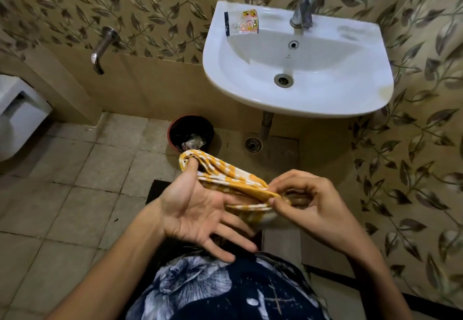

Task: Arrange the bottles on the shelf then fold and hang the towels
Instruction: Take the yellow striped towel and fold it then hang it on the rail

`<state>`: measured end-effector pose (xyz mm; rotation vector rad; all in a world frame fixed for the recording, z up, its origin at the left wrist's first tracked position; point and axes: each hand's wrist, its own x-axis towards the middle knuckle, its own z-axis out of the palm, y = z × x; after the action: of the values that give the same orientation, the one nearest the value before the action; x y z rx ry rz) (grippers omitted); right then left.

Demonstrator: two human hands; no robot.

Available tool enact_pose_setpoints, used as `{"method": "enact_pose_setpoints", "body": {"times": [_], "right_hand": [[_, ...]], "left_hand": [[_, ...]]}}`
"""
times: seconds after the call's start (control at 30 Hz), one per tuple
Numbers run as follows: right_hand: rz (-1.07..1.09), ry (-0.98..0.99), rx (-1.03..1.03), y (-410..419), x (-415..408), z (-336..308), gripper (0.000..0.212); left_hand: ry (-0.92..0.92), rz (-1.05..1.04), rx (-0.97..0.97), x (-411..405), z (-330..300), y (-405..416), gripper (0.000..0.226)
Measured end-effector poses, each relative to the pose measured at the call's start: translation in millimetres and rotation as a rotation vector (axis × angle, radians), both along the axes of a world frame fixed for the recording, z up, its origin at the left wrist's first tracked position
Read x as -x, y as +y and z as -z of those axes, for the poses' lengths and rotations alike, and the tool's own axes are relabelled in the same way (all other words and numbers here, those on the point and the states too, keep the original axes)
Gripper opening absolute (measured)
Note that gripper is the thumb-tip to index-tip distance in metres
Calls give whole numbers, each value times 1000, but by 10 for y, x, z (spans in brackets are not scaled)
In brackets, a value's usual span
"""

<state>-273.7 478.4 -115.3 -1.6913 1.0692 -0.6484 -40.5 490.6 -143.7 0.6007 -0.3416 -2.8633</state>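
Observation:
A yellow-and-white striped towel [223, 178] is bunched into a narrow band in front of my waist. My left hand [198, 209] is palm up with its fingers spread, and its thumb is hooked inside the towel's far-left fold. My right hand [308, 202] pinches the towel's right end between thumb and curled fingers. A small clear bottle [240, 27] and a yellow-and-orange packet [251, 20] lie on the left rim of the white sink [325, 99]. No shelf or towel rail is in view.
A chrome tap [304, 1] rises at the sink's back. A wall spout [100, 49] sticks out at the left, above a white toilet [17, 117]. A round bin [191, 132] with a black liner stands on the tiled floor beside a floor drain [253, 145].

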Motion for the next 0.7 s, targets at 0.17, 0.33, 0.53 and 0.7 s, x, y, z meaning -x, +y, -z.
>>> {"method": "enact_pose_setpoints", "body": {"times": [0.17,0.33,0.53,0.7], "right_hand": [[-3,45,-24,-95,172,-28,16],[-18,151,27,-193,188,-93,17],[-103,210,108,-322,308,-327,13],[-103,218,216,-303,400,-522,26]], "left_hand": [[-1114,-23,493,22,-210,30,77],[-1644,327,1143,-89,-343,59,71],[-1394,261,1989,-401,-481,-126,61],[-829,-329,1820,-356,-539,-151,34]]}}
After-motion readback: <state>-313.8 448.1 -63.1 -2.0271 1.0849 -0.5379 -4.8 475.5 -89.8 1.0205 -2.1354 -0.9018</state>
